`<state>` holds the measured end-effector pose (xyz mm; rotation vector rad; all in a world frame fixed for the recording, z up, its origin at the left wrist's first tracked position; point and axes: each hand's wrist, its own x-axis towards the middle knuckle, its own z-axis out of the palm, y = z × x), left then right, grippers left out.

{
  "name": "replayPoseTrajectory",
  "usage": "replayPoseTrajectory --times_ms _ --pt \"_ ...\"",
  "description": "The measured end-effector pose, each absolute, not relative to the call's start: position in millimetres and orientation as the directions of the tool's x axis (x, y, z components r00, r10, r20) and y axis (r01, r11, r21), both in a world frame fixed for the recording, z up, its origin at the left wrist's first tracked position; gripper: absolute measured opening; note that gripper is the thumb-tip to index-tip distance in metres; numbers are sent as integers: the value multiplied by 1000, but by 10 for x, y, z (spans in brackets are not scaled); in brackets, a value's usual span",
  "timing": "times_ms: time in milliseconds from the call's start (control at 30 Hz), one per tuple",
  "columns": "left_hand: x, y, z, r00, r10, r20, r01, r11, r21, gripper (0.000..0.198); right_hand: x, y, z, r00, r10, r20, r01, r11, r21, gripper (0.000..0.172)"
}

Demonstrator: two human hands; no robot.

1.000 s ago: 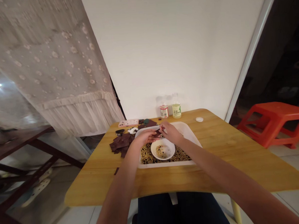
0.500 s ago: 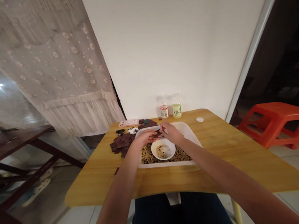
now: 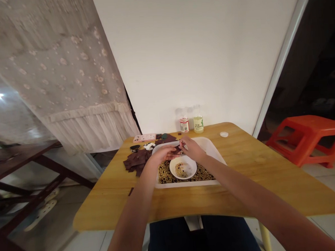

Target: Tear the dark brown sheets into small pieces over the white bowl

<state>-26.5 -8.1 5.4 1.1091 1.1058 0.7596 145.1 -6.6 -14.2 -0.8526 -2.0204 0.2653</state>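
Observation:
My left hand (image 3: 162,154) and my right hand (image 3: 191,149) meet above the back of a white plastic tray (image 3: 187,184). Between their fingertips is a small dark brown piece (image 3: 177,149), the same colour as the pile on the table. Below my hands, a white bowl (image 3: 183,167) holding a few mixed beans sits in the tray. It rests on a layer of tan and dark beans (image 3: 166,173). A pile of flat dark brown pieces (image 3: 136,161) lies just left of the tray, near my left hand.
The wooden table (image 3: 251,169) holds two plastic bottles (image 3: 184,124) (image 3: 198,121) at the back, a pink phone (image 3: 144,138) and a white cap (image 3: 224,134). An orange plastic stool (image 3: 303,141) stands on the floor to the right.
Both hands stay almost still over the tray, and the dark brown piece remains between them. The view has shifted only slightly.

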Motion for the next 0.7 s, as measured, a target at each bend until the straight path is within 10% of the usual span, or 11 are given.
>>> replayPoseTrajectory --times_ms 700 --pt "-272 -57 30 322 892 -316 51 317 947 31 1450 -70 -132 -354 655 668 466 743 -481 11"
